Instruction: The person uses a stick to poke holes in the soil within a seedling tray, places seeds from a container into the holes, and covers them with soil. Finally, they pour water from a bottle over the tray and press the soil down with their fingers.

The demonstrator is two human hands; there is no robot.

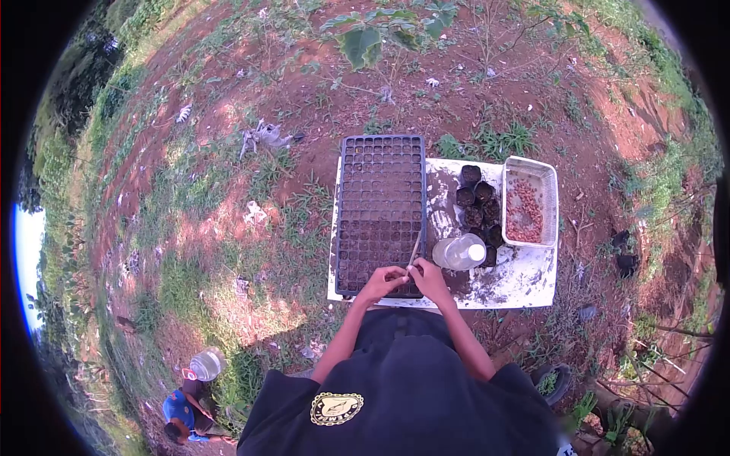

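My right hand is closed around a thin, pale stick, which points up and away over the right edge of the black seedling tray. My left hand is beside it above the tray's near end, fingers curled in a pinch close to the right fingertips. What the left fingers hold, if anything, is too small to make out. Many of the tray's cells contain dark soil. Just right of my right hand, a clear plastic bottle with a white cap leans over the table.
Several small black pots with soil stand on the white, soil-smeared table. A white basket at the right holds reddish-brown seeds. A person in blue is low at the far left, near a large clear container.
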